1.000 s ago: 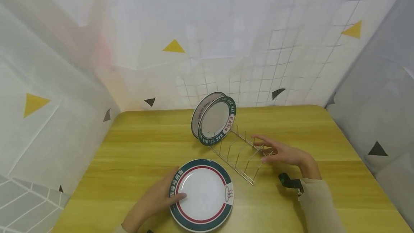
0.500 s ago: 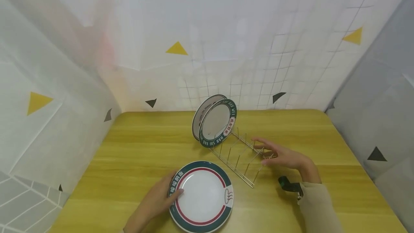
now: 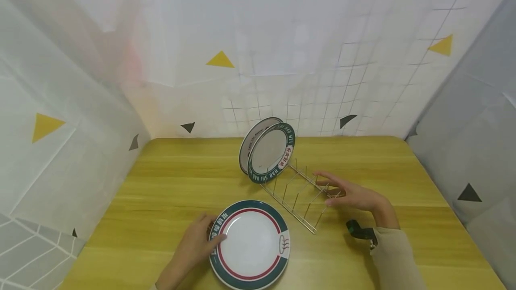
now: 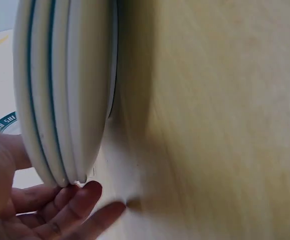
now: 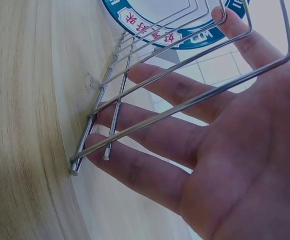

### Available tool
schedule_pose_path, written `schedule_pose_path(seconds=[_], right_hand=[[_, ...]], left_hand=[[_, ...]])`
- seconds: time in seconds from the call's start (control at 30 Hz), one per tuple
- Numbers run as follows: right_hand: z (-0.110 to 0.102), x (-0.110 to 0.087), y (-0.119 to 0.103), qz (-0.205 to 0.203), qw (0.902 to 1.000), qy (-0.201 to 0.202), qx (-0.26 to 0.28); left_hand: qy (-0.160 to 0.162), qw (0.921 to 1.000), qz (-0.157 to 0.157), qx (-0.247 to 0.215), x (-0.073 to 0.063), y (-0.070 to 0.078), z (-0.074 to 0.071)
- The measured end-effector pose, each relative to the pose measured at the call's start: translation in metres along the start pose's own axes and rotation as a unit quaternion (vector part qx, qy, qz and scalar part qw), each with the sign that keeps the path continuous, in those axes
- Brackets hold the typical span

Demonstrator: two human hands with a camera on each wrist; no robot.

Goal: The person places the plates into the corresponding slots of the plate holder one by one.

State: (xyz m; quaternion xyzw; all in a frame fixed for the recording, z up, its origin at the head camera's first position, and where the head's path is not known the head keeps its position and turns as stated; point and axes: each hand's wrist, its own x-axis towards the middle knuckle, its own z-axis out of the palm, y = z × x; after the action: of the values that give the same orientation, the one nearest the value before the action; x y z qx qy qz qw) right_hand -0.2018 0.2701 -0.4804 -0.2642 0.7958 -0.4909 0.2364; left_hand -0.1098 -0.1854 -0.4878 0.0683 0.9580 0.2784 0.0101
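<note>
A stack of several round plates [image 3: 254,245] lies near the front, the top one white with a green and red rim. My left hand [image 3: 195,243] is at its left edge, the thumb over the top rim. In the left wrist view its fingers [image 4: 69,210] curl loosely across the stacked rims [image 4: 59,100]. My right hand [image 3: 354,194] spans the right end of a wire dish rack [image 3: 296,198], thumb against one upright wire. Its other fingers [image 5: 139,165] reach the base bars in the right wrist view. Two plates [image 3: 271,153] stand tilted in the rack's far left end.
The rack's uprights between the standing plates and my right hand hold nothing. A black device [image 3: 360,230] is fixed at the right wrist. White sheets [image 3: 282,79] with triangles and grid lines wall the wooden table [image 3: 173,178] at the back and sides.
My left thumb has drawn back slightly toward the rim of the top plate. The view has shifted a little. The right hand, the rack and its two plates hold their places.
</note>
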Motion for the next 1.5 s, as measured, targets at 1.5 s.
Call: schedule_pose_path(seconds=[1.5], right_hand=[[0.000,0.000,-0.003,0.002,1.0000,-0.005,0.008]], left_hand=[[0.145,0.9697,0.136,-0.142,0.013,0.034,-0.034]])
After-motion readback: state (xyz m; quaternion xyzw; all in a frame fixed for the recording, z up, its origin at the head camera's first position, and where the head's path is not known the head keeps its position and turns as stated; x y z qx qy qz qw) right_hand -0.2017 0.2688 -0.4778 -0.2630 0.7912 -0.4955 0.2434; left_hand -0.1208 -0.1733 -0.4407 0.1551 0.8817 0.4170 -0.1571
